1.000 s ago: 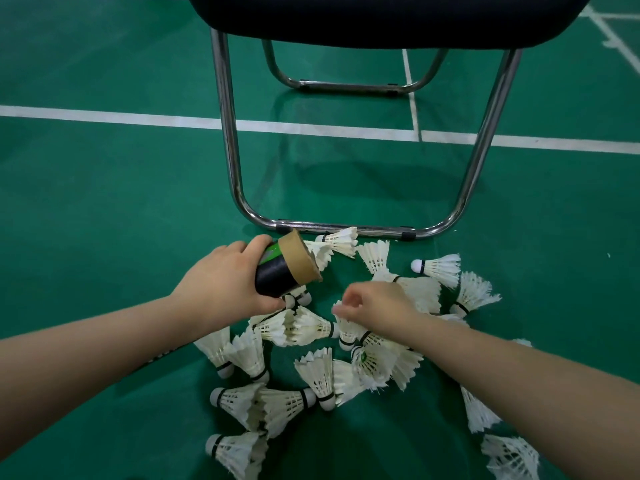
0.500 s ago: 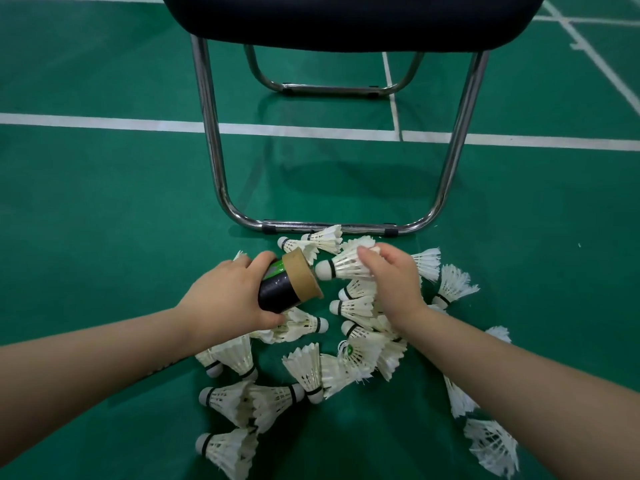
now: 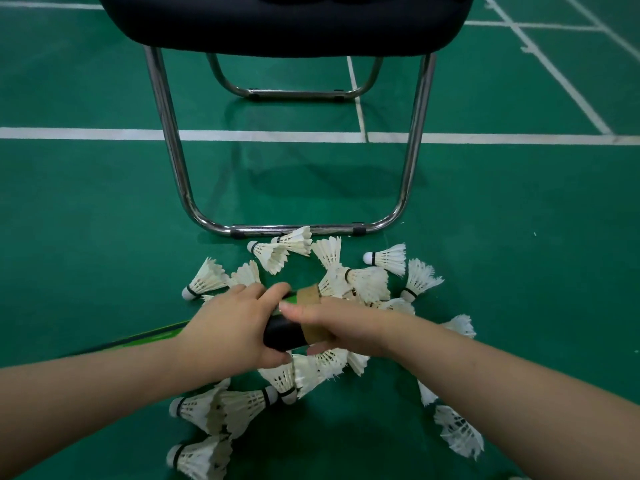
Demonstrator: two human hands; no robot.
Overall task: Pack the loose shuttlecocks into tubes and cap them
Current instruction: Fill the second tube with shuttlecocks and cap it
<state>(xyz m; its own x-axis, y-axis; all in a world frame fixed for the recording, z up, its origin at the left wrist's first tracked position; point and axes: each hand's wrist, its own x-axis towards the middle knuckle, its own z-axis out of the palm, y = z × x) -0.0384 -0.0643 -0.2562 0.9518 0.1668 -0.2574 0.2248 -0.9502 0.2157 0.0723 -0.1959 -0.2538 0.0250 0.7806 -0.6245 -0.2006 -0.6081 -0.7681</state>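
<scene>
My left hand grips a black and green shuttlecock tube near its brown cardboard mouth, and the tube's length runs back under my left forearm. My right hand covers that mouth, thumb on top of the rim and fingers beneath it. The mouth and whatever is inside are hidden. Several loose white feather shuttlecocks lie scattered on the green floor around and under both hands, some partly nested in each other. No cap is in view.
A chair with a black seat and chrome tube legs stands just beyond the pile; its front floor bar touches the farthest shuttlecocks. White court lines cross the green floor.
My right hand lifted a shuttlecock from the pile, carried it to the tube's mouth and now covers the opening. The shuttlecock is out of sight. My left hand kept holding the tube.
</scene>
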